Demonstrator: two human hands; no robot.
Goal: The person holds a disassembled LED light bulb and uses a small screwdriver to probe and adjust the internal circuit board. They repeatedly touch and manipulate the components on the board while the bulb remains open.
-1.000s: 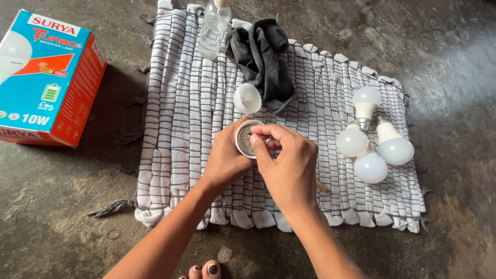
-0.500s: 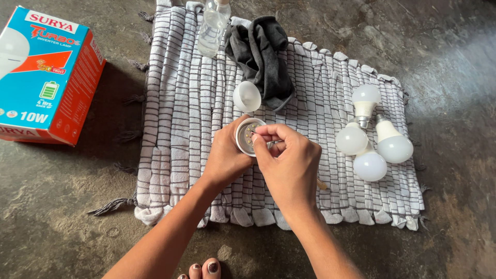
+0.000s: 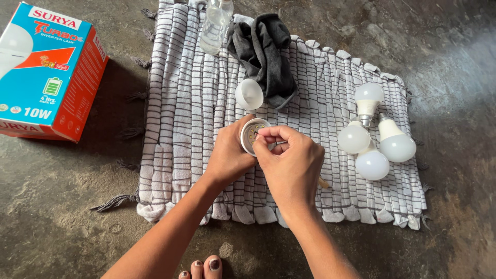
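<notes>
Bulb base – dome cover already off, lying apart on mat. Left hand grips base; right hand fingers pinched on thin tool inside – inner work unfinished.

Soft, even daylight filled the head view, bright enough to show every stripe of the woven mat. Shadows were faint and diffuse: a dark patch lay on the floor to the right of the cardboard box, and a dim band crossed the upper right corner. The 4 white bulbs were nearly overexposed, with little surface detail. Focus was sharp across the frame, with no motion blur at the hands, and edge distortion was slight.
</notes>
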